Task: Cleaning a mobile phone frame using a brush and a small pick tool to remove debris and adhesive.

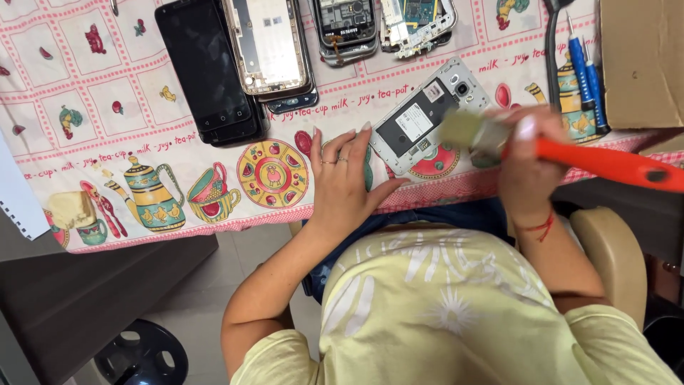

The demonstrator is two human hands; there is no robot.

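A white phone with its back cover off (426,114) lies tilted on the patterned tablecloth (128,121) near the table's front edge. My left hand (345,178) rests flat on the cloth with fingers spread, touching the phone's lower left corner. My right hand (526,160) grips a paintbrush with an orange handle (613,164). Its blurred bristles (463,130) sit over the phone's right side.
Farther back lie a black phone (206,68), a bare phone frame (269,44) and two opened phones with circuit boards (385,25). Blue screwdrivers (588,71) and a cardboard box (641,60) stand at the right. A white notepad (16,192) is at the left edge.
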